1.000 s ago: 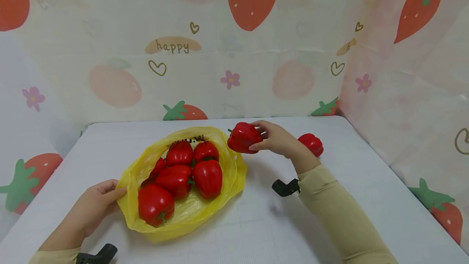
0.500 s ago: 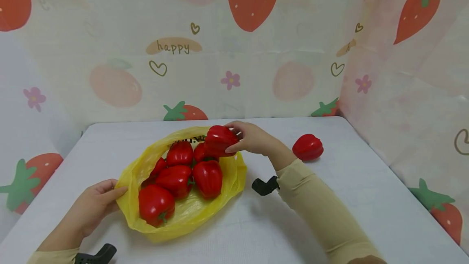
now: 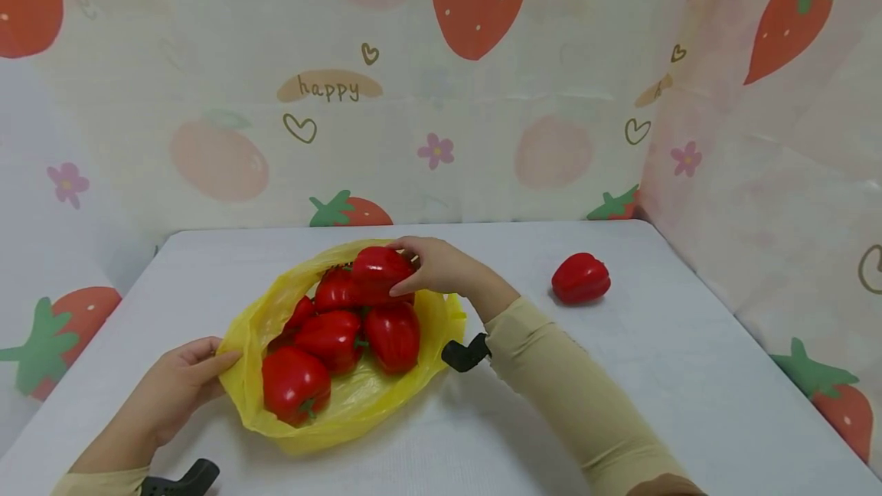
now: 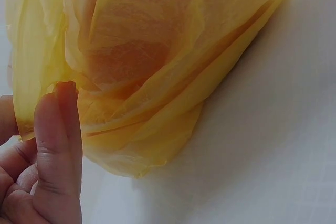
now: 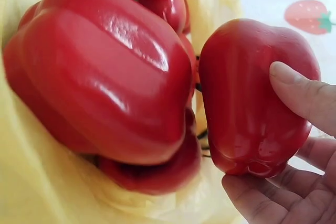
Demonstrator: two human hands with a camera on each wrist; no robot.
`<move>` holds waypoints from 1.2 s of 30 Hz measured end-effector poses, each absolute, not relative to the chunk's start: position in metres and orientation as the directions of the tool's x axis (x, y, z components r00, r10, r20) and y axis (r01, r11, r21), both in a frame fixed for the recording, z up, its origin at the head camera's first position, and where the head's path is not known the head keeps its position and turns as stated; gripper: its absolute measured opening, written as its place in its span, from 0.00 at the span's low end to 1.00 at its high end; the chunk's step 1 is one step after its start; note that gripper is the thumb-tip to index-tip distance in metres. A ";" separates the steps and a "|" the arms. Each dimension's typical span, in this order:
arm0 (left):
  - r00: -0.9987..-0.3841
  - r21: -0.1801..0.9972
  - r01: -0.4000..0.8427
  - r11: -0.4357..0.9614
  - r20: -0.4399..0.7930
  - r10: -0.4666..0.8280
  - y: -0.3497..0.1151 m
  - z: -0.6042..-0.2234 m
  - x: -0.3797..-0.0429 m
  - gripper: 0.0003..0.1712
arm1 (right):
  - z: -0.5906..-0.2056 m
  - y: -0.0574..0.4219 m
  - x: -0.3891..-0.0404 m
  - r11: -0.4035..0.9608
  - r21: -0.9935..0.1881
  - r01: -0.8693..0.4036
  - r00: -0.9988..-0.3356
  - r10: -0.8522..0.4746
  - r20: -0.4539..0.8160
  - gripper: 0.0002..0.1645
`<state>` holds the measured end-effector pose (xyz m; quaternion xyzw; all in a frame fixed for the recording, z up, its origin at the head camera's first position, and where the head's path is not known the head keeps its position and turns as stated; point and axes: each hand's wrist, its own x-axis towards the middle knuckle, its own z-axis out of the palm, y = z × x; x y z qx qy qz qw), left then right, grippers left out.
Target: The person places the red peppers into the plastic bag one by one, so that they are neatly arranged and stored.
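A yellow plastic bag (image 3: 358, 419) lies open on the table with several red bell peppers (image 3: 296, 385) inside. At its left rim my left hand (image 3: 189, 377) pinches the plastic between thumb and fingers; the left wrist view shows the thumb (image 4: 58, 150) against the bag's edge. My right hand (image 3: 441, 270) grips one red bell pepper (image 3: 379, 270) over the back of the bag's mouth, overlapping the peppers there. In the right wrist view this held pepper (image 5: 257, 98) sits between thumb and fingers, beside a larger-looking pepper (image 5: 105, 72) in the bag.
One more red bell pepper (image 3: 581, 279) lies on the white table (image 3: 661, 373) to the right of the bag. Behind the table hangs a strawberry-print cloth (image 3: 475, 98), which also covers the right side. A black wrist mount (image 3: 465, 353) sticks out from the right sleeve.
My right hand has carried its bell pepper leftward from beside the bag's right rim to over the bag's mouth. The left hand and the bag have stayed in place.
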<state>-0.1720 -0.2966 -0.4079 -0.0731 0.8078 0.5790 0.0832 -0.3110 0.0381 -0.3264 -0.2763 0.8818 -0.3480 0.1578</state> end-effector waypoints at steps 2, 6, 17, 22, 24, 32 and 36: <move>-0.976 0.923 -0.214 0.319 -0.218 -0.021 -0.296 -0.408 -0.172 0.29 | -0.327 0.034 -0.311 0.614 -0.691 -0.382 -0.797 -0.597 -0.090 0.39; -0.976 0.924 -0.211 0.319 -0.217 -0.018 -0.296 -0.408 -0.172 0.28 | -0.328 0.028 -0.310 0.607 -0.701 -0.375 -0.794 -0.601 -0.095 0.38; -0.976 0.921 -0.210 0.327 -0.215 -0.019 -0.297 -0.409 -0.172 0.29 | -0.330 0.019 -0.309 0.598 -0.723 -0.347 -0.792 -0.600 -0.116 0.38; -0.977 0.921 -0.209 0.330 -0.214 -0.021 -0.297 -0.409 -0.173 0.29 | -0.331 0.015 -0.309 0.594 -0.728 -0.342 -0.788 -0.603 -0.121 0.38; -0.976 0.919 -0.213 0.331 -0.217 -0.024 -0.297 -0.410 -0.173 0.30 | -0.332 0.013 -0.309 0.594 -0.732 -0.334 -0.790 -0.600 -0.127 0.38; -0.973 0.918 -0.227 0.326 -0.230 -0.029 -0.297 -0.412 -0.173 0.30 | -0.336 0.006 -0.309 0.610 -0.718 -0.337 -0.791 -0.596 -0.135 0.40; -0.972 0.920 -0.230 0.318 -0.234 -0.027 -0.297 -0.412 -0.173 0.30 | -0.337 0.005 -0.308 0.627 -0.700 -0.342 -0.795 -0.591 -0.141 0.42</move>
